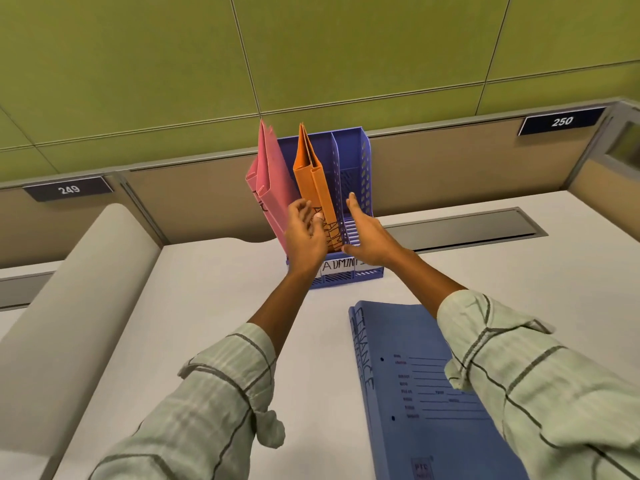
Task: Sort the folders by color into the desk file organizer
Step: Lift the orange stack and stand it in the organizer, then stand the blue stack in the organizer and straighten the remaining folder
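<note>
A blue desk file organizer point(360, 157) stands at the back of the desk, with a label reading ADMIN on its front. Pink folders point(272, 174) lean in its left slot and orange folders point(313, 181) stand in the middle slot; the right slot looks empty. My left hand point(306, 233) rests against the lower front of the orange folders, fingers spread. My right hand point(367, 233) is flat and open at the right side of the orange folders, in front of the right slot. A blue folder point(426, 393) marked FINANCE lies flat on the desk near my right forearm.
The white desk point(214, 306) ends at a beige partition with number plates 249 point(69, 189) and 250 point(561, 121). A grey cable slot point(467, 230) runs behind the organizer on the right. A curved beige divider point(79, 306) rises on the left.
</note>
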